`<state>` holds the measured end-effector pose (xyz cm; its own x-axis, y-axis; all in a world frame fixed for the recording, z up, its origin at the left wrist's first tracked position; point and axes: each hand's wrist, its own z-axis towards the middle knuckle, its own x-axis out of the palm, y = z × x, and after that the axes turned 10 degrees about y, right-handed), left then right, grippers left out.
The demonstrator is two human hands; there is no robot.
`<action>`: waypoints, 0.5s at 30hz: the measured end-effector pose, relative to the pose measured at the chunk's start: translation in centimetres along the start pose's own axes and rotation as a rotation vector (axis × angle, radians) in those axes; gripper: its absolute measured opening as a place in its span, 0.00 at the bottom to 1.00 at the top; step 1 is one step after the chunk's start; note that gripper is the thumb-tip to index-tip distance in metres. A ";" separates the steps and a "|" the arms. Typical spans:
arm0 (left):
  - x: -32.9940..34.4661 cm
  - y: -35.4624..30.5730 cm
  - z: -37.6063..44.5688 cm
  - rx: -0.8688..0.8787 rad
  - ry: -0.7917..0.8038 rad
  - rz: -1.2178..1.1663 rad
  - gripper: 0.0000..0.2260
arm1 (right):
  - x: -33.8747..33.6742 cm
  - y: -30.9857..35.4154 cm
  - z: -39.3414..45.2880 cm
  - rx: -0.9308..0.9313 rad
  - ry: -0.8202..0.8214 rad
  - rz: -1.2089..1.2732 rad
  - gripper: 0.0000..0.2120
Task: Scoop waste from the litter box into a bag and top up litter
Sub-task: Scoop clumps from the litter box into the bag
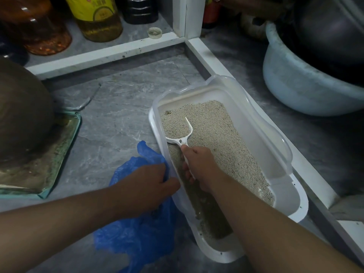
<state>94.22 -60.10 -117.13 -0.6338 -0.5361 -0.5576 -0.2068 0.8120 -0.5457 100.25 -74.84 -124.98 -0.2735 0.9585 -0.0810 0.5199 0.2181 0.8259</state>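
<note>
Step in hand looks like scooping: scoop [178, 133] is loaded with litter, bowl resting low in the litter box [256, 123] at centre frame. To do it well, I'd say lift level, give a light shake so clean grains fall through if the scoop is slotted (cannot tell from here), then carry it over the box's left wall straight to the bag mouth, keeping the travel short to avoid spills on the floor [110, 119]. Bag needs to be held open first; right now it looks crumpled, not spread.

Right hand [197, 166], centre frame, fingers curled tight round the white scoop handle, thumb on top, wrist over the litter.

Left hand [145, 186], lower centre-left, fingers bent and pinching the blue bag [136, 237] at its top edge, just beside the outer left wall of the box, may be touching it.

Bag lies on the floor lower left of the box. No obvious waste clump visible in the scoop; darker litter along the box's left side
</note>
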 end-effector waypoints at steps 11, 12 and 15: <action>-0.2 0.1 -0.3 0.003 0.006 0.018 0.15 | -2.3 3.3 -0.2 0.171 -0.030 -0.266 0.17; -0.2 0.1 -0.3 0.004 0.006 0.018 0.15 | -2.4 3.4 -0.2 0.179 -0.026 -0.277 0.17; -0.1 -0.1 -0.2 0.002 0.016 0.003 0.15 | -1.7 3.6 1.0 0.144 -0.045 -0.269 0.16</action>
<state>94.16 -60.03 -116.91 -0.6464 -0.5298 -0.5491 -0.2035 0.8133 -0.5451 103.32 -75.47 -122.44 -0.3823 0.8693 -0.3133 0.5437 0.4858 0.6844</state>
